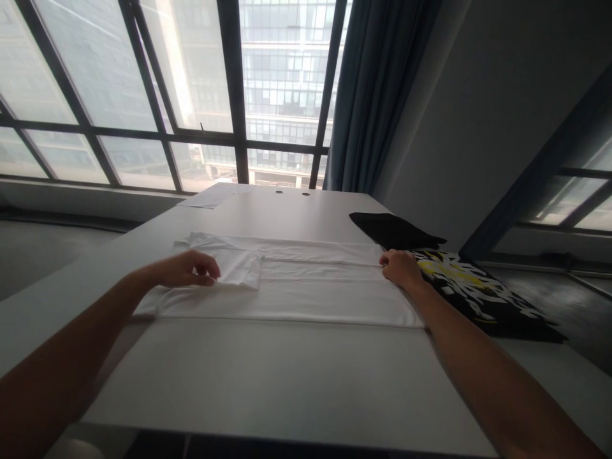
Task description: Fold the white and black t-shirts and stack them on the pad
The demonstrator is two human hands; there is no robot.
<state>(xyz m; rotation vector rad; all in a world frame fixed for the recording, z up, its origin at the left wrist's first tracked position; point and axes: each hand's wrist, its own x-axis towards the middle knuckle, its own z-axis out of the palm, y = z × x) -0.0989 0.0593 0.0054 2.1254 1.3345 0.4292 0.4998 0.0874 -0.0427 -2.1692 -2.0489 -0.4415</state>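
Note:
A white T-shirt (306, 299) lies flat across the table, with its sides folded inward and one sleeve lying on top at the left. My left hand (191, 268) is closed in a pinch on the cloth near that sleeve. At the shirt's right end, my right hand (400, 266) has its fingers curled closed on the edge of the fabric. Both forearms reach in from the lower corners, and the right one passes over the shirt's near right corner.
A folded black garment (394, 229) lies beyond my right hand. Nearer, a black garment with white and yellow print (478, 293) rests along the right side. Paper sheets (215, 195) lie at the far left of the white table (296, 376). Windows and a blue curtain (370, 95) stand behind.

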